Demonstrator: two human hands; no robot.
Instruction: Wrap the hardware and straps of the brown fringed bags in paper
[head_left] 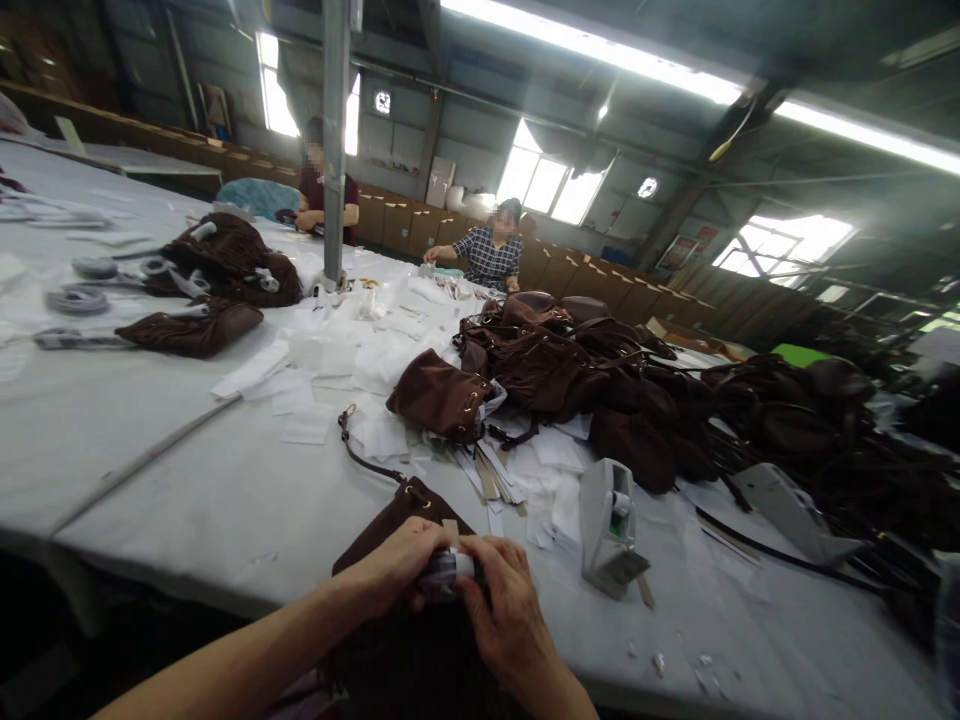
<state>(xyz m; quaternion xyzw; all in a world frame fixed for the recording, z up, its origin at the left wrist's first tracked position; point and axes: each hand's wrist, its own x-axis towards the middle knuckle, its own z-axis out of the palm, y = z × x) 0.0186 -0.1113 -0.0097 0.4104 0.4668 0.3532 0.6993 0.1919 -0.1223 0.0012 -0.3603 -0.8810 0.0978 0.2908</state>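
Note:
A dark brown bag (390, 522) with gold rings and a strap lies at the table's front edge, partly under my hands. Between my hands is a small wrapped bundle (439, 577) with a white band and clear plastic around it. My left hand (405, 565) grips its left side, fingers closed. My right hand (506, 600) has its fingers curled round the right side. A small beige strip (451, 532) sticks up between the fingertips. What lies below the bundle is dark and hard to make out.
A grey tape dispenser (606, 530) stands right of my hands, another (787, 510) farther right. Brown bags (555, 370) are piled behind, with white paper sheets (307, 425) around. A metal post (334, 150) rises at the table. Two people are at the far side.

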